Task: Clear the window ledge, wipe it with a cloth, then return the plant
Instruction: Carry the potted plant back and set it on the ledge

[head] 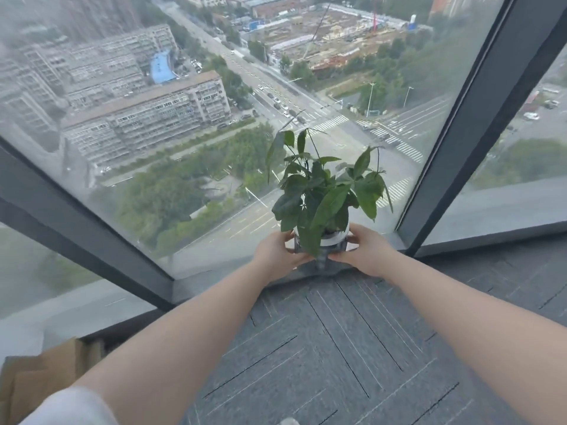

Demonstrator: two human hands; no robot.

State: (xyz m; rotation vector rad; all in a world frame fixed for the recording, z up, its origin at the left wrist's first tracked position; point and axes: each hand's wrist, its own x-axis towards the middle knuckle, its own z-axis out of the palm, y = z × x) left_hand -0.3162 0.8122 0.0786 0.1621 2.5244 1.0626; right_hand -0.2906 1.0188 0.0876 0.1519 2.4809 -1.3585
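A small green-leaved plant [319, 191] stands in a white and clear pot [333, 242] on the dark grey window ledge [214, 282], close to the glass. My left hand [276, 253] grips the pot's left side and my right hand [365, 250] grips its right side. Both sets of fingers curl round the pot. Drooping leaves hide part of the pot's front. No cloth is in view.
A large tilted window pane [184, 148] with dark frames [466, 127] rises behind the ledge. Grey carpet tiles [337, 348] cover the floor in front. A brown cardboard box [40, 375] sits at the lower left.
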